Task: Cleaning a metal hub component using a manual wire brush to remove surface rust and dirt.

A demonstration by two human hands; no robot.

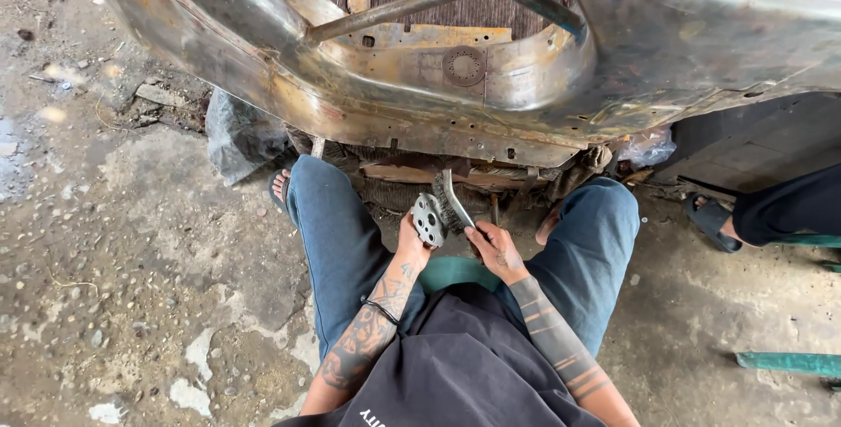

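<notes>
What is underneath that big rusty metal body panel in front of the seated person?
Under the rusty metal panel lie wooden boards and dark rough material, with a crumpled plastic bag at its left end. Farther back is covered. The left hand holds a small metal plate; the right hand holds a wire brush.

Soft, even daylight, moderately bright; no hard shadows. Diffuse shade pooled under bare metal body shell (491, 85) and between knees. Dull sheen, mild glare along shell's curved upper right surface. Concrete floor (149, 243) evenly lit, pale patches at far left slightly washed out. Wide-angle lens: shell bows strongly, edges stretched toward corners. Centre sharp: wire brush (448, 204), tattooed forearms crisp. Slight softness at top-left corner debris. No motion blur visible.
</notes>
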